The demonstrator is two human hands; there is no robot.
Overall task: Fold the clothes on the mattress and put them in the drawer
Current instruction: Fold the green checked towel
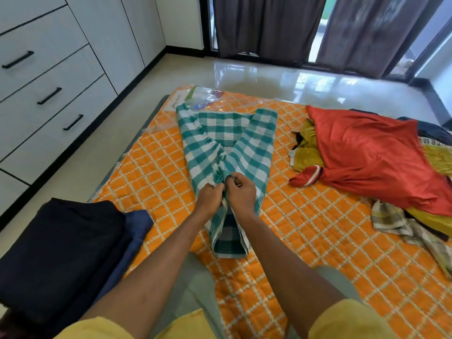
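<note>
A teal and white checked cloth (234,143) lies along the middle of the orange quilted mattress (305,241), its far part spread flat and its near part bunched. My left hand (210,196) and my right hand (241,192) sit side by side and pinch its fringed edge together. A red shirt (371,155) tops a loose pile of unfolded clothes at the right. Folded dark and blue clothes (73,253) are stacked at the mattress's near left corner. White drawers with black handles (49,94) line the left wall.
Glossy tiled floor (269,74) lies beyond the mattress, with dark curtains (269,25) over glass doors at the back. A clear plastic packet (198,96) lies at the mattress's far edge. A checked beige cloth (401,223) trails from the pile at the right.
</note>
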